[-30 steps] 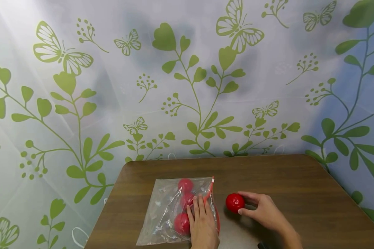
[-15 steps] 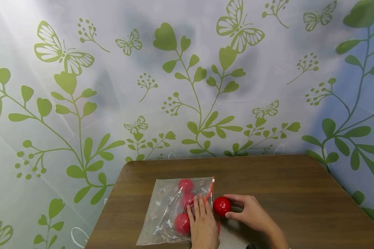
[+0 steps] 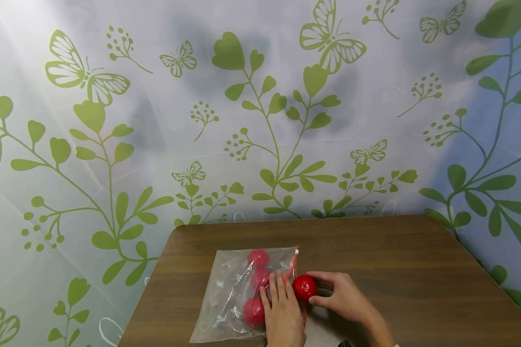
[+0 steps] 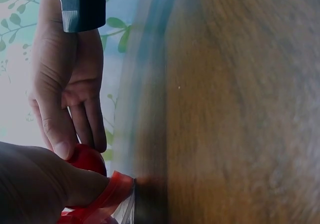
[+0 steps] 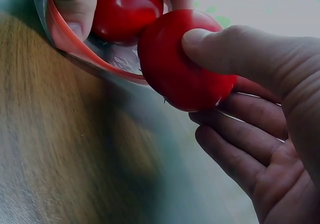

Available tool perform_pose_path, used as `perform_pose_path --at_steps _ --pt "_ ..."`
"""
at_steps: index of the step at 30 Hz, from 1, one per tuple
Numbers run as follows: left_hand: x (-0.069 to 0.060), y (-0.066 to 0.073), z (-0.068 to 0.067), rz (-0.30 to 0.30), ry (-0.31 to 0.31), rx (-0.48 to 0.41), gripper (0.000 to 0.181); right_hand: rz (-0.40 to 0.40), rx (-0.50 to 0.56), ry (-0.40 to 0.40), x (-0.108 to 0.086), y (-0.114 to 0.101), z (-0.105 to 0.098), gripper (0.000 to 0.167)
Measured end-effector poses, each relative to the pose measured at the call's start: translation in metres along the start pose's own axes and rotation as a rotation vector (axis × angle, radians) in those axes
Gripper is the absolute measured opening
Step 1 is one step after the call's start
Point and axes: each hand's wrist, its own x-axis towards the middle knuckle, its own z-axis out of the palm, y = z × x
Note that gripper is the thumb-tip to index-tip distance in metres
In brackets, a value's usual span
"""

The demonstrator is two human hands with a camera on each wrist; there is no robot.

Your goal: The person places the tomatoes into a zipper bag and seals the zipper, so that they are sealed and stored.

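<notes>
A clear zip bag (image 3: 226, 284) with a red-orange edge lies on the table, several tomatoes in it. My left hand (image 3: 283, 311) lies over its mouth, fingers straight on top in the head view. The left thumb (image 5: 75, 7) is hooked at the bag's orange rim (image 5: 92, 57), and the mouth gapes. At that mouth, my right hand (image 3: 343, 296) pinches a red tomato (image 3: 305, 288) between thumb and fingers. In the right wrist view this held tomato (image 5: 175, 59) overlaps another tomato (image 5: 127, 12) behind the rim; whether they touch I cannot tell.
A brown wood-grain table (image 3: 417, 270) carries everything. Behind it hangs a pale curtain (image 3: 260, 120) printed with green leaves and butterflies. A dark device (image 4: 82, 7) sits at the right wrist.
The right hand has carried its tomato leftward across the table to the bag's mouth, slowing in the last half second. The left hand and the bag have stayed in place.
</notes>
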Motion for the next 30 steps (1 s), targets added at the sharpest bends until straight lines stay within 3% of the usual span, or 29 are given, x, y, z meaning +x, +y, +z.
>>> perform_pose_path --at_steps 17,30 --pt "-0.007 -0.001 0.000 0.021 0.083 0.036 0.117 -0.020 -0.021 0.003 0.005 -0.006 0.012 0.065" --pt "-0.004 -0.003 -0.002 0.016 0.060 -0.012 0.123 -0.032 -0.015 0.046 0.017 -0.005 0.025 0.063"
